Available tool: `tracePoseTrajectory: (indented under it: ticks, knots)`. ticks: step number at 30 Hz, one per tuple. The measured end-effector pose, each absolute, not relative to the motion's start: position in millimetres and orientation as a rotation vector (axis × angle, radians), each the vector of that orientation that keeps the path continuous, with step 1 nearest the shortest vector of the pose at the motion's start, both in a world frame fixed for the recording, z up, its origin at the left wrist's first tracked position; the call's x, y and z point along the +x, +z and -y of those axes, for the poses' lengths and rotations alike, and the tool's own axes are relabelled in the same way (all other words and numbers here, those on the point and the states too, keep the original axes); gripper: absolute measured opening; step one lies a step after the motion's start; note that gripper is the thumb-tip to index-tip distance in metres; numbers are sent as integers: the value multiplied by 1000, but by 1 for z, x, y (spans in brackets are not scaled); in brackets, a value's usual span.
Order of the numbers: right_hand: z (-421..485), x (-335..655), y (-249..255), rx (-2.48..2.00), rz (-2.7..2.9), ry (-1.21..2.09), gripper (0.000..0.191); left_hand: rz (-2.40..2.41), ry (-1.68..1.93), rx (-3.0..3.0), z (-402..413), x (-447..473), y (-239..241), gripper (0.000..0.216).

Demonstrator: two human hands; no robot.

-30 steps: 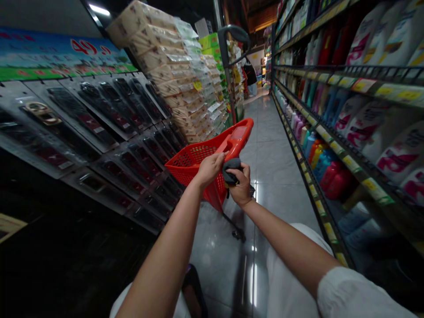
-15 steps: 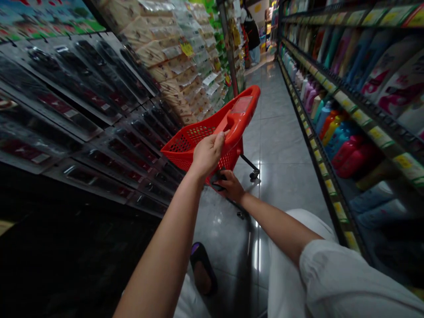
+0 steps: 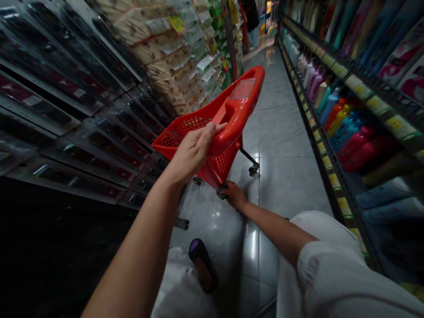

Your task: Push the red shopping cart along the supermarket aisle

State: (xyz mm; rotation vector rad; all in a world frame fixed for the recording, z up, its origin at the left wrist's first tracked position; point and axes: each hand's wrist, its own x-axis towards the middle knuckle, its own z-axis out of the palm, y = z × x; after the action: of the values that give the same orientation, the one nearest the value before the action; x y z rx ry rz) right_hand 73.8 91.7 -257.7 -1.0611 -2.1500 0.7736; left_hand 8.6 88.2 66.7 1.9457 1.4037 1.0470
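Note:
A red plastic shopping basket cart (image 3: 195,110) with perforated sides and a thick looped handle (image 3: 247,106) stands tilted in front of me on small casters. My left hand (image 3: 195,148) is closed on the cart's near rim beside the handle, its thumb and index finger on top; the other fingers are partly hidden. Lower down, my right hand (image 3: 235,195) has its fingers closed round a black piece (image 3: 222,191) at the cart's bottom near corner. Whether that piece is a wheel or a foot, I cannot tell.
Packaged dark goods (image 3: 109,128) hang on the left, near stacked tissue packs (image 3: 159,57). Shelves (image 3: 371,97) with colourful bottles line the right. Grey tiled floor (image 3: 281,132) runs between them. A person (image 3: 252,26) stands far down the aisle. My foot in a black slipper (image 3: 202,265) is below.
The cart looks slightly larger and more of its casters shows. My left hand has shifted left along with the cart's rim. My right hand is slightly lower, still on the black piece.

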Motion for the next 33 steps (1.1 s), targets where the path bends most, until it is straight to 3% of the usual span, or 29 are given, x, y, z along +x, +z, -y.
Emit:
tracePoseTrajectory:
  ticks: [8, 13, 24, 30, 33]
  knots:
    - [-95, 64, -160, -946, 1801, 611, 38, -1490, 966, 1992, -112, -50, 46, 75]
    - [-94, 65, -110, -896, 1669, 556, 35, -1539, 918, 2060, -112, -45, 37, 74]
    - [-48, 131, -45, -844, 1116, 531, 25, -1642, 885, 2214, -107, -4, 30, 60]
    - [-21, 197, -25, -898, 1002, 203, 21, -1718, 855, 2269, -99, 22, 31, 58]
    - [-20, 216, -14, -893, 1214, 55, 29, -1722, 852, 2301, -95, 27, 31, 57]
